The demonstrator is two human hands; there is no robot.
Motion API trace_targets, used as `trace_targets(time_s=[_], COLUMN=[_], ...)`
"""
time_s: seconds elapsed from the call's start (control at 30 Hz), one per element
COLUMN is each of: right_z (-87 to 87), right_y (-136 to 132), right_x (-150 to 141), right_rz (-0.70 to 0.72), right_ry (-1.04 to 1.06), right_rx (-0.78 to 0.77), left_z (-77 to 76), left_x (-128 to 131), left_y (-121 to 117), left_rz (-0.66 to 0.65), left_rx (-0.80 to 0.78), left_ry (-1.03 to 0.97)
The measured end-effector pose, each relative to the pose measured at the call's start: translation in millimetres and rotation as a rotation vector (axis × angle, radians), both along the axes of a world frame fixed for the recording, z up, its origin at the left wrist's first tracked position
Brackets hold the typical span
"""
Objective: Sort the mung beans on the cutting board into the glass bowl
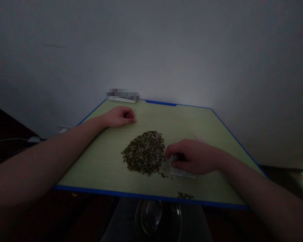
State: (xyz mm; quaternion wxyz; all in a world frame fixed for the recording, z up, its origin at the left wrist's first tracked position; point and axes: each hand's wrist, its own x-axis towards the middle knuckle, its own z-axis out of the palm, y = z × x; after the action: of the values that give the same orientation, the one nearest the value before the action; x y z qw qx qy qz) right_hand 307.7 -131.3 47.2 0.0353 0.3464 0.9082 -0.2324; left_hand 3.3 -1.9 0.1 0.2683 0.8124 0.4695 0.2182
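A heap of small greenish-brown beans or seeds (145,153), with paler bits among them, is spread on a light green tabletop (101,164). My right hand (193,156) grips a clear plastic protractor ruler (179,172) between thumb and fingers, its edge against the heap's right side. A few stray seeds lie along the ruler's lower left. Beyond the heap to the left, my left hand (120,116) rests on the table, fingers loosely curled in and nothing seen in them. A smaller cluster of seeds (185,195) sits by the near edge.
Blue trim (141,196) borders the table. A clear glass vessel (151,215) is below the near edge, between my legs. At the far left corner stands a white object (123,99), partly blurred out. A grey wall (166,50) rises behind; white cables (12,139) run at left.
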Motion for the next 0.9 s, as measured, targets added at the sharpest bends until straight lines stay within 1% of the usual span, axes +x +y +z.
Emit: trace_targets(time_s=[0.27,0.4,0.63,0.9], right_z=[-1.0,-3.5,-7.2,-4.2], right_y=[-3.8,-3.7,-2.9,-4.3], right_x=[-6.7,-10.3,-10.1,-6.1], right_rz=[0.002,0.072,0.190,0.192], right_ry=[0.044,0.101,0.186,0.154], right_rx=[0.011,0.040,-0.052,-0.071], left_z=[0.6,0.4,-0.4,0.9], left_x=[0.8,0.3,-0.2,1.9], left_y=[0.4,1.0,1.8,0.1], left_rz=[0.002,-0.009,-0.002,0.003], left_rx=[0.005,0.007,-0.017,-0.012], left_ry=[0.013,0.016,-0.004,0.000])
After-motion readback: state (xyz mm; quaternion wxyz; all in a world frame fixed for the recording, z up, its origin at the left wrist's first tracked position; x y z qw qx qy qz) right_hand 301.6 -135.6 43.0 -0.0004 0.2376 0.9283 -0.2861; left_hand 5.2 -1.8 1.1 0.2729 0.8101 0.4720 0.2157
